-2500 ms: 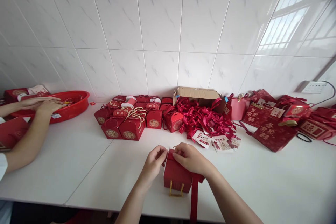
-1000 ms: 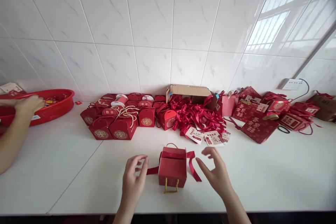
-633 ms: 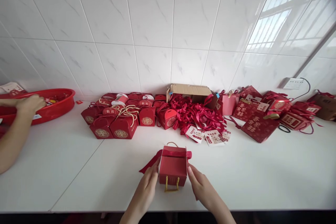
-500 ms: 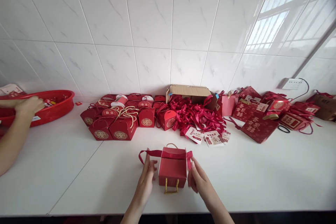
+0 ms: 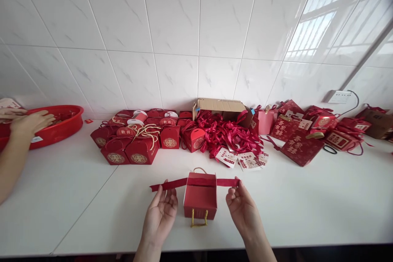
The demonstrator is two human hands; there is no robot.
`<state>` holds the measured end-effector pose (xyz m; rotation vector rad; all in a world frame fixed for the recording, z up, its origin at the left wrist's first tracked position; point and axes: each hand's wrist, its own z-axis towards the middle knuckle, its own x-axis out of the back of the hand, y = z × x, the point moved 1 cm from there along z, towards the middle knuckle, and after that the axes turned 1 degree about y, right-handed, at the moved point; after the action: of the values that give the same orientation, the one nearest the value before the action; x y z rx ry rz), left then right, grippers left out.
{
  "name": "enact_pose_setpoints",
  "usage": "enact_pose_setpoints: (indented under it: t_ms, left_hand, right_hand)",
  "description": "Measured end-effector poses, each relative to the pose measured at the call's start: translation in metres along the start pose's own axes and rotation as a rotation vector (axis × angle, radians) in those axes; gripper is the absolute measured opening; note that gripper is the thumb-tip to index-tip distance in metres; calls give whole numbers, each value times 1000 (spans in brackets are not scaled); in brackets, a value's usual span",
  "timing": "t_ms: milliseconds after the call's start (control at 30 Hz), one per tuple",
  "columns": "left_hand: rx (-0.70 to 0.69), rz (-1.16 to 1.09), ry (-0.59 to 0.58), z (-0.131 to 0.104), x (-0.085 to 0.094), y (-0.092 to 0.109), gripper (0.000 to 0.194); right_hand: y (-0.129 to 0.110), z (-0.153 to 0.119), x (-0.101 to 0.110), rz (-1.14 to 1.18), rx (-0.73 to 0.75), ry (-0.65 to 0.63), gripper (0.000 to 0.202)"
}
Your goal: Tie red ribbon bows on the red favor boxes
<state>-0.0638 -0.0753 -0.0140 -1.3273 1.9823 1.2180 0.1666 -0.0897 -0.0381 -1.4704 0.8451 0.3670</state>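
A small red gift box [image 5: 200, 200] with gold cord handles stands in front of me, its top flaps open. A dark red ribbon [image 5: 175, 183] runs across the box and out past both sides, nearly straight. My left hand [image 5: 161, 213], palm turned up, grips the ribbon left of the box, and a loose end sticks out beyond the fingers. On the other side, my right hand [image 5: 244, 208] pinches the ribbon's right end between thumb and forefinger, the other fingers curled. Neither hand touches the box.
Closed red gift boxes [image 5: 129, 151] stand in rows behind. Beside them are a ribbon heap [image 5: 229, 133], a cardboard carton [image 5: 219, 104] and printed tags [image 5: 250, 160]. Red gift bags [image 5: 302, 147] lie at right. Another person's hands [image 5: 32, 122] are over a red basin [image 5: 61, 133].
Both my hands have moved outward from the box. The ribbon, looped before on the left and hanging on the right, is now stretched out. The other person's hands have shifted at the basin.
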Motion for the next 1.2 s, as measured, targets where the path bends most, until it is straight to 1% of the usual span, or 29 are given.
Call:
enact_pose_setpoints:
  t_ms: [67,133,200,267,333,433,500,567,633,700,767,867,933,1000,1100,1200]
  left_hand:
    - [8,-43,14,-4,-4,6,28]
    - [-75,-35,4,-8,-10,13,27]
    - [-185,-10,-15,-12,-17,20,25]
    - [-280,32,-61,-15,-27,27,20]
    - [-353,96,-144,-19,-39,34,14]
    - [-483,236,-267,-25,-59,42,17]
    - [-561,346,-318,-29,-72,46,18]
    - [-593,449,-366,-32,-84,47,16]
    - [-598,535,-427,-34,-97,46,16]
    - [-598,594,-483,-37,-109,42,17]
    - [-609,624,-529,-39,-118,39,18]
    - [-631,632,-583,-41,-127,35,19]
    - [-647,634,-610,-42,-129,33,18]
    - [-653,640,-631,-43,-129,33,17]
    - [-651,641,-660,-46,-129,32,15]
    - [-657,633,-670,-47,-129,32,14]
  right_hand:
    - [-4,-1,0,84,-32,63,18]
    - [-11,-3,-3,111,-40,94,16]
    - [-19,-3,-8,67,6,87,13]
    - [-29,-2,-13,-25,91,77,16]
    - [-41,1,-18,-181,201,77,18]
    - [-61,7,-29,-438,392,68,22]
    - [-77,10,-41,-559,510,18,25]
    - [-91,12,-56,-627,561,-100,26]
    - [-101,13,-72,-666,563,-248,22]
    - [-108,15,-85,-699,577,-360,19]
    - [-111,17,-96,-729,593,-433,18]
    - [-111,19,-107,-722,545,-525,19]
    - [-110,19,-112,-681,502,-556,18]
    - [-110,18,-116,-613,472,-560,16]
    - [-110,17,-118,-519,446,-537,12]
    - [-110,18,-117,-504,440,-509,12]
